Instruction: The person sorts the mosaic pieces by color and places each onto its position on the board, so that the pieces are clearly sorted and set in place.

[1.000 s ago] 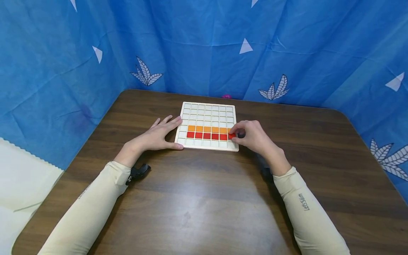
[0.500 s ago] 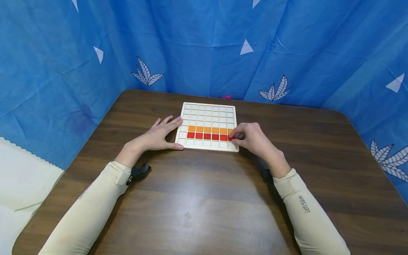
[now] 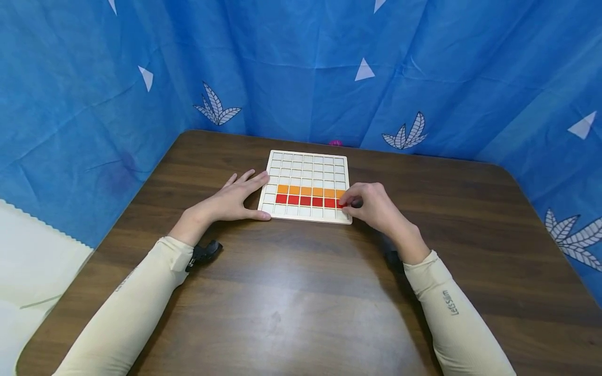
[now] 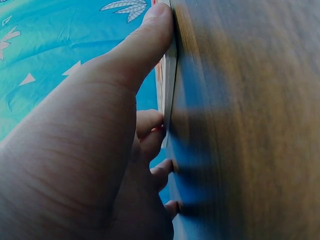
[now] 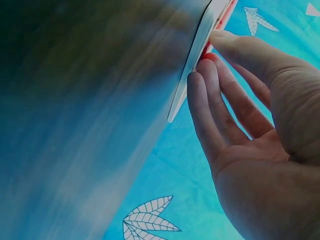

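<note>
A pale wooden grid board (image 3: 305,219) lies flat on the table, its square cells set in rows. One row carries orange tiles (image 3: 305,191); the row nearer me carries red tiles (image 3: 305,201). My left hand (image 3: 230,202) rests at the board's left edge with fingers spread, thumb (image 4: 159,22) on the near corner. At the right end of the red row, my right hand (image 3: 373,203) pinches a red tile (image 3: 342,204) between thumb and fingers, low over its cell. Whether that tile is fully seated is hidden by the fingertips.
The brown wooden table (image 3: 282,292) extends around the board on all sides. Behind it and to the sides hangs a blue patterned curtain (image 3: 301,78). White fabric (image 3: 37,261) shows past the table's left edge. Both wrists wear dark straps.
The right hand has lowered slightly, bringing the red tile down into line with the red row. The left hand and the board have stayed in place.
</note>
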The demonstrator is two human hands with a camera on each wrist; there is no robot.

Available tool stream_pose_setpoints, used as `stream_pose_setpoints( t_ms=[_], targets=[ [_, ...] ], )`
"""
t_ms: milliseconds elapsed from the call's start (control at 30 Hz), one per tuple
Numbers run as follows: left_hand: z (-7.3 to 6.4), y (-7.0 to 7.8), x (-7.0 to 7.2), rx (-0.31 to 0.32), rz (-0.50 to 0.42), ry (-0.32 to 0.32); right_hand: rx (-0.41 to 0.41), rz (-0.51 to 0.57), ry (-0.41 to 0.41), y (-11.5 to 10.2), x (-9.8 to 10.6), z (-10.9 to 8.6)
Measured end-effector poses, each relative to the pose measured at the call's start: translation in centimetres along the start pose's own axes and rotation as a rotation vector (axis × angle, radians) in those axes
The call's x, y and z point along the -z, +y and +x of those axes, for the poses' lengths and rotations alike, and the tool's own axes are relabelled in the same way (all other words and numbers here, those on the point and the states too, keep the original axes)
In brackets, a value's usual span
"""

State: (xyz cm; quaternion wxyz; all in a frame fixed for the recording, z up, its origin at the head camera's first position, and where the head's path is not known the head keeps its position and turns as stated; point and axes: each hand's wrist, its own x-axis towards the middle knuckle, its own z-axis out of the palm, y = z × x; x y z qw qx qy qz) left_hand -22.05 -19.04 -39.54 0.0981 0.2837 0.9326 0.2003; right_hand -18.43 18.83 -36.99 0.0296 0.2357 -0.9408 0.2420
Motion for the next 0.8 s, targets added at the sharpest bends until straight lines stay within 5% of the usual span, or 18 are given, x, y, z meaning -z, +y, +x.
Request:
stream_pose_setpoints(
  t_ms=[433,800],
  targets=[
    [-0.8,-0.2,-0.3,0.003,-0.006,0.011,-0.072,-0.037,0.094,2.0,1.1,-1.7],
    [-0.5,0.3,-0.1,-0.003,-0.008,0.039,-0.174,-0.101,0.176,4.9,3.8,-5.1]
  ],
)
